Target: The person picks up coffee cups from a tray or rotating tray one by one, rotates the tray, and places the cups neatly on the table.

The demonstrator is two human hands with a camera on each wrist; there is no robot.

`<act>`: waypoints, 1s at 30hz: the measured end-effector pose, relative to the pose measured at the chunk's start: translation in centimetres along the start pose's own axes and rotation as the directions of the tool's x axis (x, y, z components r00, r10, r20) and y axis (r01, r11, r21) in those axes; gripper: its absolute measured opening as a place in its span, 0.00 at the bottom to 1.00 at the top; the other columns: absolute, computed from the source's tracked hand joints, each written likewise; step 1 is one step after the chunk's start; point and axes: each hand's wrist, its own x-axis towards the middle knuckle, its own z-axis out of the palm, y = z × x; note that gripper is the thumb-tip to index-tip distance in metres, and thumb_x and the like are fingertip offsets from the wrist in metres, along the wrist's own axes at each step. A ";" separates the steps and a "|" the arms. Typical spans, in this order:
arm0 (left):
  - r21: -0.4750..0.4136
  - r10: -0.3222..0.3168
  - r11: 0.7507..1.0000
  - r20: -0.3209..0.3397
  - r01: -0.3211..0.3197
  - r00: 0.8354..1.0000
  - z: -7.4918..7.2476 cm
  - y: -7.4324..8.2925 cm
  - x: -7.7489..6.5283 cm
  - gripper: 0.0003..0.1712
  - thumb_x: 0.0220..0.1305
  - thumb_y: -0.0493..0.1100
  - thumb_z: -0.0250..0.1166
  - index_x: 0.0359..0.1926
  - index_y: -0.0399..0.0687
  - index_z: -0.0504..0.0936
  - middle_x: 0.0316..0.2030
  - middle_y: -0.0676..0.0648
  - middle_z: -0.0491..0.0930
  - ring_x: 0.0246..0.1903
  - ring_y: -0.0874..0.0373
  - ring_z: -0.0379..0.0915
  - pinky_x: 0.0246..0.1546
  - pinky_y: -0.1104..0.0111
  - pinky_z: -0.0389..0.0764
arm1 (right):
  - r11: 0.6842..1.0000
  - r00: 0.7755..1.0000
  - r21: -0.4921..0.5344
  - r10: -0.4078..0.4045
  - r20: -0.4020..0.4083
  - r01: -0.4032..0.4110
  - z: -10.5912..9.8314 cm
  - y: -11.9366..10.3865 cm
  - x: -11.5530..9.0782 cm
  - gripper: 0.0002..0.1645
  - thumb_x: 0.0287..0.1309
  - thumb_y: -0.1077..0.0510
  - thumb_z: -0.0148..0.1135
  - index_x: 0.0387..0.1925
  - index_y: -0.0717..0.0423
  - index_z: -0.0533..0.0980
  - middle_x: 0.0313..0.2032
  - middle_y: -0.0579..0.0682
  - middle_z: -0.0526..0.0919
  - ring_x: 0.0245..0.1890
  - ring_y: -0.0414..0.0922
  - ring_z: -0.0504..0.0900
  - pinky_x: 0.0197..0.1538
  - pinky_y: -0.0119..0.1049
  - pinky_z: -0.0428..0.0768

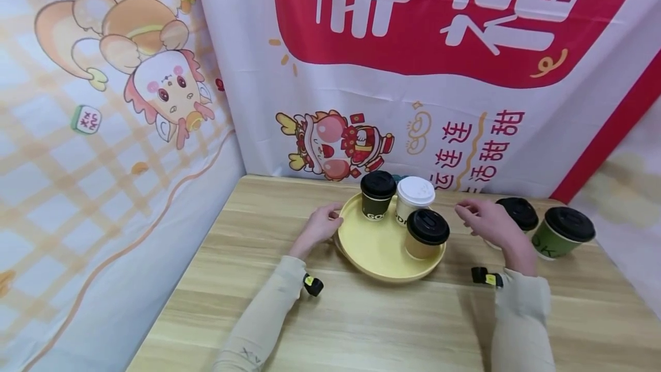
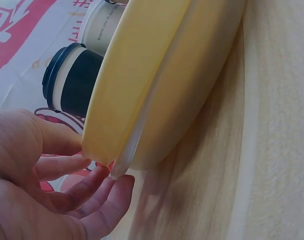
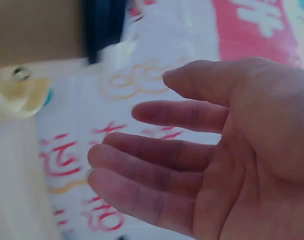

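Beside the tray (image 1: 369,245), pinching its rim with left hand (image 1: 321,225), with right hand (image 1: 488,221) loose, empty; likely pre-lift, needing opposite-rim grip.

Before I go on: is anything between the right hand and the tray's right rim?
Nothing visible: in the head view, only tabletop shows between the right hand and the tray. The brown cup stands inside that rim, so it might crowd the fingers.
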 end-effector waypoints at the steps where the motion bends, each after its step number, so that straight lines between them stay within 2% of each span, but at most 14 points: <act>1: 0.001 -0.001 1.000 -0.005 0.001 1.000 0.0 0.0 0.0 0.24 0.61 0.41 0.60 0.59 0.50 0.73 0.38 0.46 0.78 0.34 0.56 0.75 0.29 0.69 0.78 | 1.000 1.000 0.003 -0.020 -0.013 0.020 -0.2 -0.7 -0.2 0.32 0.64 0.37 0.44 0.52 0.58 0.73 0.38 0.56 0.80 0.37 0.50 0.80 0.32 0.36 0.81; 5: -0.001 -0.006 1.000 -0.008 0.006 1.000 -0.1 -0.2 -0.2 0.24 0.61 0.41 0.60 0.59 0.50 0.73 0.38 0.47 0.78 0.34 0.56 0.75 0.28 0.69 0.78 | 0.995 0.994 -0.013 -0.096 -0.058 0.095 -0.2 -3.1 -0.9 0.29 0.63 0.37 0.47 0.49 0.55 0.75 0.38 0.55 0.81 0.34 0.47 0.79 0.32 0.36 0.80; 8: -0.016 -0.008 1.000 -0.002 0.008 1.000 -0.1 -0.1 -0.2 0.24 0.61 0.40 0.60 0.59 0.50 0.73 0.38 0.47 0.78 0.35 0.56 0.75 0.26 0.69 0.79 | 0.983 0.985 -0.101 -0.158 -0.074 0.151 0.2 -4.4 -0.8 0.24 0.64 0.42 0.50 0.47 0.55 0.76 0.37 0.53 0.82 0.34 0.46 0.79 0.35 0.40 0.79; 11: -0.016 -0.001 1.000 0.000 0.001 1.000 0.0 -0.1 -0.3 0.24 0.61 0.40 0.60 0.59 0.49 0.73 0.38 0.47 0.78 0.35 0.56 0.75 0.25 0.70 0.79 | 0.962 0.972 -0.183 -0.219 -0.083 0.201 0.9 -5.3 -0.3 0.18 0.63 0.48 0.53 0.45 0.55 0.78 0.36 0.51 0.83 0.35 0.45 0.79 0.37 0.43 0.78; 14: -0.004 0.011 1.000 -0.008 -0.011 1.000 0.1 0.2 -0.3 0.23 0.60 0.39 0.60 0.59 0.48 0.73 0.38 0.46 0.78 0.36 0.56 0.75 0.26 0.71 0.78 | 0.940 0.957 -0.218 -0.283 -0.068 0.263 1.6 -6.0 0.3 0.13 0.62 0.53 0.55 0.42 0.56 0.79 0.33 0.48 0.83 0.34 0.44 0.79 0.37 0.43 0.79; 18: 0.005 0.017 1.000 -0.011 -0.017 1.000 0.0 0.4 -0.4 0.23 0.61 0.39 0.60 0.59 0.47 0.73 0.39 0.45 0.79 0.35 0.55 0.76 0.26 0.70 0.79 | 0.900 0.935 -0.282 -0.354 -0.031 0.332 2.5 -6.7 0.7 0.13 0.60 0.54 0.57 0.43 0.57 0.78 0.36 0.50 0.82 0.36 0.46 0.79 0.41 0.45 0.78; 22: 0.005 0.011 1.000 -0.012 -0.011 1.000 -0.1 0.3 -0.3 0.23 0.61 0.39 0.59 0.59 0.47 0.73 0.39 0.46 0.78 0.34 0.56 0.75 0.26 0.70 0.79 | 0.871 0.925 -0.342 -0.379 -0.008 0.353 3.2 -7.2 0.8 0.16 0.59 0.52 0.58 0.46 0.57 0.77 0.42 0.56 0.80 0.44 0.54 0.78 0.49 0.52 0.74; 30: -0.009 0.007 1.000 -0.012 -0.007 1.000 -0.1 0.3 -0.3 0.24 0.60 0.39 0.60 0.59 0.46 0.72 0.39 0.45 0.78 0.33 0.57 0.75 0.27 0.71 0.78 | 0.870 0.926 -0.345 -0.378 -0.008 0.352 3.5 -6.7 0.7 0.19 0.57 0.51 0.60 0.47 0.57 0.76 0.46 0.61 0.78 0.49 0.59 0.74 0.52 0.56 0.71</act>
